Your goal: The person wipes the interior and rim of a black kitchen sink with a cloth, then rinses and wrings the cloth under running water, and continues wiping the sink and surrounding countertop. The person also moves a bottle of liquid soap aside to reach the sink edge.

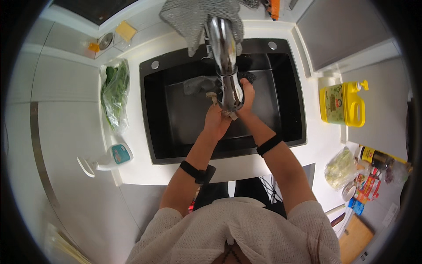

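A crumpled beige cloth (231, 115) is bunched between my hands inside the black sink (184, 132), below the chrome faucet (224, 49). My left hand (216, 120) grips it from the left, and a loose end sticks up past the fingers. On the other side, my right hand (248, 95) is curled around the bunched cloth. The faucet's spout covers the middle of the cloth and some of my right fingers. A translucent sheet-like piece (199, 84) lies toward the back of the basin, and a dark mesh drain strainer (249, 77) shows beyond my right hand.
A grey textured cloth (197, 19) hangs behind the faucet. Bagged leafy greens (115, 95) and a spray bottle (120, 154) stand left of the sink. To the right are a yellow pump jug (343, 104), a bag of cut vegetables (341, 170) and several packets (366, 188).
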A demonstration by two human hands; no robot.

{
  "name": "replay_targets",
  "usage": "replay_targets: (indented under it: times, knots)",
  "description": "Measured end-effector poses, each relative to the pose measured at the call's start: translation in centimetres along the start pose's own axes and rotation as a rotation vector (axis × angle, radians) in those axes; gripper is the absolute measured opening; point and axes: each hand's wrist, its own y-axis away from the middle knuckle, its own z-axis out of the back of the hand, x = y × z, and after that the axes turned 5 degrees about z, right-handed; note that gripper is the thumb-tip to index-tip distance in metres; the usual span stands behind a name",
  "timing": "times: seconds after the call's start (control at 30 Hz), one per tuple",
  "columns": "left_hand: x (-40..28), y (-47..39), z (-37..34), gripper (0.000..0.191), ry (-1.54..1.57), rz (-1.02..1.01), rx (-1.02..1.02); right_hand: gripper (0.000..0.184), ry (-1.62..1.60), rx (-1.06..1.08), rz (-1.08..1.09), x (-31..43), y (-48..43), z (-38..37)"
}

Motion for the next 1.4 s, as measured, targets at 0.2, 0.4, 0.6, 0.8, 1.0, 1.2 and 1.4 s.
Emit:
replay_targets:
  times: [0.2, 0.4, 0.6, 0.8, 1.0, 1.2, 1.4]
  knots:
    - [-0.2, -0.2, -0.1, 0.037, -0.023, -0.152, -0.031, 0.025, -0.508, 0.040, -0.607, -1.8, 1.5, 0.2]
    - [-0.6, -0.5, 0.6, 0.036, 0.021, -0.105, -0.079, 0.038, -0.186, 0.077, -0.020, 1.2, 3.9, -0.6]
    - [-0.2, -1.6, 1.9, 0.040, 0.013, -0.006, 0.216, 0.044, 0.038, 0.195, 0.106, 2.2, 1.2, 0.1]
    - [-0.2, -0.5, 1.6, 0.045, -0.058, 0.020, 0.082, 0.019, 0.160, -0.126, 0.150, 3.3, 1.9, 0.2]
    - [-0.2, -0.8, 0.2, 0.044, -0.081, -0.057, 0.176, 0.026, 0.172, 0.201, -0.230, 3.8, -1.3, 0.8]
    - [-0.1, -0.7, 0.6, 0.042, -0.124, 0.003, 0.141, 0.040, 0.168, 0.058, 0.046, 5.2, 1.5, 1.8]
    - [0.3, -0.6, 0.6, 0.043, 0.002, 0.081, 0.128, 0.016, 0.088, -0.014, -0.129, 1.8, -1.0, 0.0]
